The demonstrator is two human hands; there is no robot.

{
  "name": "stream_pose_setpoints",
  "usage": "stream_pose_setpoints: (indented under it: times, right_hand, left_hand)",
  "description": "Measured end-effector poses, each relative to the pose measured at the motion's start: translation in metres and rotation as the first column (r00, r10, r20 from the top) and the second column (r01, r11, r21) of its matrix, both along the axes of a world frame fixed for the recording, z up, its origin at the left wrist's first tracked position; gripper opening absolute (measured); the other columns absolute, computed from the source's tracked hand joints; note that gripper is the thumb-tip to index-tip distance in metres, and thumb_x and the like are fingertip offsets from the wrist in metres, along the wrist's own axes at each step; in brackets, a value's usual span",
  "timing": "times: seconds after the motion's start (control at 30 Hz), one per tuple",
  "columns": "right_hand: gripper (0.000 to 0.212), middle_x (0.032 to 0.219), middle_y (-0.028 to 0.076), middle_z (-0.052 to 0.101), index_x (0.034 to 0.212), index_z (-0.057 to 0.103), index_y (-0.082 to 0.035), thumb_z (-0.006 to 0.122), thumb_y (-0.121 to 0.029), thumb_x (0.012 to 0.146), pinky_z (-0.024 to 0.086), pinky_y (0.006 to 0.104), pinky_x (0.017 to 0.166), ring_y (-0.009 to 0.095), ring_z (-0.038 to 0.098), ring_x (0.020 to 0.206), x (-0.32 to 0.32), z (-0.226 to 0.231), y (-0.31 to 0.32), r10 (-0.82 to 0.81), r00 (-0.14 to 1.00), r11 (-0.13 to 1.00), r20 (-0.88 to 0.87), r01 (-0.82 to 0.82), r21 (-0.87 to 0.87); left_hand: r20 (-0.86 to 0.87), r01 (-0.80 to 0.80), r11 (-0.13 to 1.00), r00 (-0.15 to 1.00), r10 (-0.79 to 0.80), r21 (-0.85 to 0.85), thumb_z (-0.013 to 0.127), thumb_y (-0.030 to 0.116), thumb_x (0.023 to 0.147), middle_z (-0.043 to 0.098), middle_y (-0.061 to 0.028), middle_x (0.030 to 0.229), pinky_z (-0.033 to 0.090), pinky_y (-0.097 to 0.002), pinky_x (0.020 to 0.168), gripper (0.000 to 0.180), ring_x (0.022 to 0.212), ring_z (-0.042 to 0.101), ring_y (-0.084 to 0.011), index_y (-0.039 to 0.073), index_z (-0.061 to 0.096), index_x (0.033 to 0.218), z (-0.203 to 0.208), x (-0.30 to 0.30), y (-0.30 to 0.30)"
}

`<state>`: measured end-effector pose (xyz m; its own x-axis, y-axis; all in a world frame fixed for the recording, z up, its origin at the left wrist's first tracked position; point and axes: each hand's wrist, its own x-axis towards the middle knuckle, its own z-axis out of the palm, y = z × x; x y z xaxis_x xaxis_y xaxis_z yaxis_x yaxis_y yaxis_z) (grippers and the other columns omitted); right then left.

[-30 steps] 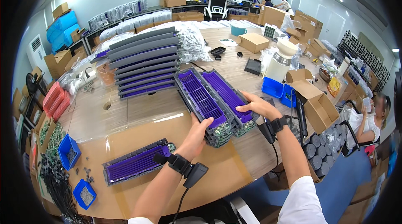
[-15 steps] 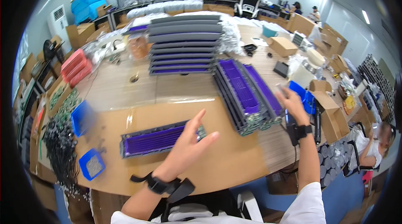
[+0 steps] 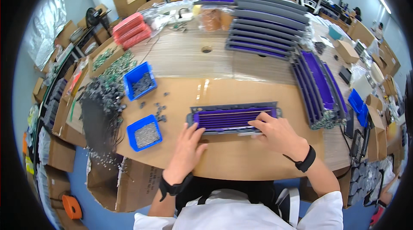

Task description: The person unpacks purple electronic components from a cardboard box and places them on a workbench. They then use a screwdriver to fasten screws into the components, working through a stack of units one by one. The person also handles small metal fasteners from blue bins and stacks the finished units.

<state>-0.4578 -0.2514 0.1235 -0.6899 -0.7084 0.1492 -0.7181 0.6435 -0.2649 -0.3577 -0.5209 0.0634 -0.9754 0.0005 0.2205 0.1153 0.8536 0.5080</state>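
Observation:
A long dark-grey housing (image 3: 234, 106) with a purple ribbed inside lies on the brown cardboard sheet (image 3: 223, 157) in front of me. My left hand (image 3: 184, 150) is at its left end, fingers stretched and thumb apart, the fingertips touching the near corner. At the other end, my right hand (image 3: 277, 134) has its fingers bent together over the housing's near right part. A thin pale strip or tool (image 3: 249, 134) shows under that hand along the near edge. Its kind and most of its length are hidden.
Left of the housing stand a blue bin (image 3: 147, 137) of small metal pieces and a blue bin (image 3: 141, 81) of dark parts, with loose dark parts beside them. Similar purple-lined housings (image 3: 320, 88) are stacked to the right. A taller stack (image 3: 269, 26) stands behind. Black cables (image 3: 101, 118) hang at the left edge.
The view has turned left. My right hand has come from beside the right-hand stack to the housing's right end. My left hand has moved from above the housing to its left end.

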Motion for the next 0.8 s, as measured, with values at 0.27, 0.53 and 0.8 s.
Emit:
stream_pose_setpoints:
  times: [0.27,0.53,0.8]
  right_hand:
    - [0.029,0.096,0.007,0.064,0.101,0.072,-0.008,0.072,-0.006,0.072,0.053,0.0387,0.066,0.029,0.065,0.077,0.031,-0.015,-0.004,-0.070,0.996,0.997,0.052,0.067,0.046]
    - [0.023,0.084,0.011,0.063,0.099,0.073,-0.008,0.075,-0.012,0.076,0.052,0.0359,0.067,0.029,0.065,0.076,0.035,0.043,0.014,-0.225,0.974,0.950,0.037,0.228,-0.212]
    - [0.034,0.083,0.004,0.062,0.122,0.062,-0.007,0.050,-0.031,0.101,0.040,0.0232,0.047,0.003,0.049,0.062,-0.106,0.141,0.076,-0.401,0.863,0.526,0.307,0.491,-0.695]
  left_hand:
    - [0.118,0.176,0.979,0.975,-0.188,0.106,0.069,0.020,0.085,0.053,-0.0167,0.136,0.041,-0.0442,0.104,0.046,0.125,0.047,-0.0389,0.008,0.058,0.128,0.030,0.031,-0.029]
    - [-0.042,0.022,0.983,0.999,-0.014,0.183,0.074,0.009,0.077,0.065,-0.0158,0.117,0.047,-0.0393,0.095,0.037,0.111,0.060,-0.0334,0.003,0.066,0.113,0.073,0.026,-0.050]
    - [-0.006,0.087,0.928,0.996,-0.091,0.363,0.071,0.008,0.082,0.069,-0.0115,0.110,0.049,-0.0321,0.088,0.033,0.101,0.065,-0.0237,0.001,0.066,0.113,0.133,-0.017,-0.056]
